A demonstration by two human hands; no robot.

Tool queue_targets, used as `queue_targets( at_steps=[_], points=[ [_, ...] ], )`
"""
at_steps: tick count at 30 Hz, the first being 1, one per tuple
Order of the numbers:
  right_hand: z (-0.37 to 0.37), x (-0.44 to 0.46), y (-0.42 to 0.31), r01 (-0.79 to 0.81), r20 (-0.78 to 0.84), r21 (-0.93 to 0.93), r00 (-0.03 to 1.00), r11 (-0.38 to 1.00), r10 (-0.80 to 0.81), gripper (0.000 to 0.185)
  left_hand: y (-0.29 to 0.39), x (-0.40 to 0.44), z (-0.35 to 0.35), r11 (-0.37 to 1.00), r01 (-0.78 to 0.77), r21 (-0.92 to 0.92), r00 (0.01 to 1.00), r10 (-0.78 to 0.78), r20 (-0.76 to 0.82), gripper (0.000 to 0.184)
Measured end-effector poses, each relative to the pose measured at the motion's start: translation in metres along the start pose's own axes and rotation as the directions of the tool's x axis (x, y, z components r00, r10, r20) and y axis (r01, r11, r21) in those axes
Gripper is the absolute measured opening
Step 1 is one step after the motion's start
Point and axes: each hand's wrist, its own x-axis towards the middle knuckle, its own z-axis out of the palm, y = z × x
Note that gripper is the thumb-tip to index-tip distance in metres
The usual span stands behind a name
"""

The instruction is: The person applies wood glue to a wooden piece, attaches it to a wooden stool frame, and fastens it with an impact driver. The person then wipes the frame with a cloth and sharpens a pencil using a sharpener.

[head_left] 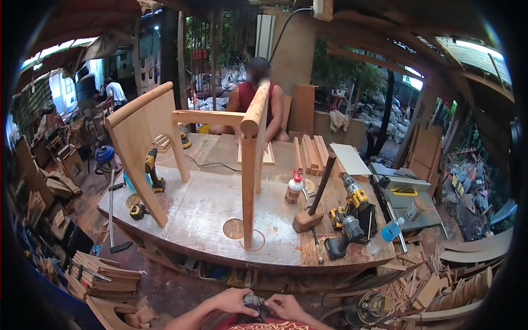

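Note:
At the bottom of the view, close to my body, my left hand (pixel 233 302) is wrapped around a small dark grey and black object (pixel 253 301) whose kind I cannot make out. My right hand (pixel 284 307) has its fingers curled in a pinch at the right side of that object; what they grip is hidden. Beyond my hands, a wooden furniture frame (pixel 249 187) with a rounded top rail stands on the workbench (pixel 192 214). Its curved side panel (pixel 144 126) rises on the left, joined by a crossbar (pixel 209 117).
Drills (pixel 346 236), a wooden mallet (pixel 308 221), a red-capped glue bottle (pixel 293 190) and a plastic bottle (pixel 391 231) occupy the bench's right side. A clamp (pixel 113 214) leans at its left edge. A co-worker (pixel 275 104) sits across. Wood offcuts (pixel 426 291) litter the floor.

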Motion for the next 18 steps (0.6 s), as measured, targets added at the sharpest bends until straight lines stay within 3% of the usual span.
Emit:
queue_targets(
  at_steps=[2, 3, 6, 8, 9, 12, 13, 14, 16, 17, 18],
  points=[
    [0.007, -0.028, -0.038, 0.036, 0.005, 0.129, 0.999, 0.991, -0.037, 0.020, -0.018, 0.007, 0.009, 0.996, 0.089, -0.009, 0.995, -0.089, -0.044, 0.077],
    [0.008, -0.032, -0.052, 0.087, -0.014, 0.026, 0.996, 0.996, -0.087, 0.017, -0.017, 0.008, 0.010, 0.998, 0.055, 0.001, 0.998, -0.055, -0.029, 0.078],
    [-0.007, -0.012, -0.071, 0.299, 0.023, -0.004, 0.954, 0.954, -0.299, 0.014, 0.015, 0.006, -0.011, 0.999, -0.012, 0.033, 0.998, 0.010, 0.065, 0.081],
    [-0.019, 0.014, -0.084, 0.364, -0.057, -0.120, 0.926, 0.924, -0.372, 0.015, 0.009, 0.011, 0.000, 0.983, -0.165, 0.083, 0.986, 0.167, -0.022, 0.077],
    [-0.022, 0.032, -0.059, 0.213, 0.000, 0.181, 0.976, 0.960, -0.217, 0.019, 0.007, 0.007, 0.001, 0.987, -0.147, 0.065, 0.989, 0.148, -0.012, 0.077],
    [-0.014, 0.034, 0.001, 0.187, 0.052, -0.011, 0.981, 0.982, -0.186, 0.020, -0.005, -0.005, 0.002, 0.998, -0.064, -0.010, 0.998, 0.064, -0.008, 0.074],
    [-0.008, 0.022, 0.014, 0.125, 0.105, -0.017, 0.987, 0.992, -0.122, 0.019, -0.012, -0.009, 0.004, 0.998, -0.029, -0.063, 0.999, 0.028, -0.019, 0.073],
    [0.001, 0.007, 0.024, 0.021, 0.143, 0.092, 0.989, 0.996, -0.034, 0.020, -0.018, -0.011, 0.006, 0.993, 0.002, -0.120, 1.000, -0.006, -0.029, 0.072],
    [0.006, -0.022, -0.039, 0.003, 0.179, -0.043, 0.984, 0.999, 0.004, 0.021, -0.023, -0.010, 0.008, 0.991, -0.004, -0.137, 1.000, 0.003, -0.009, 0.069],
    [0.006, -0.026, -0.059, 0.054, 0.184, -0.057, 0.982, 0.997, -0.043, 0.020, -0.022, -0.007, 0.005, 0.992, -0.033, -0.125, 0.999, 0.033, -0.002, 0.069],
    [0.005, -0.023, -0.076, 0.280, 0.157, -0.053, 0.950, 0.959, -0.269, 0.019, -0.019, -0.006, 0.002, 0.992, -0.061, -0.109, 0.998, 0.063, 0.012, 0.069]
  ],
)
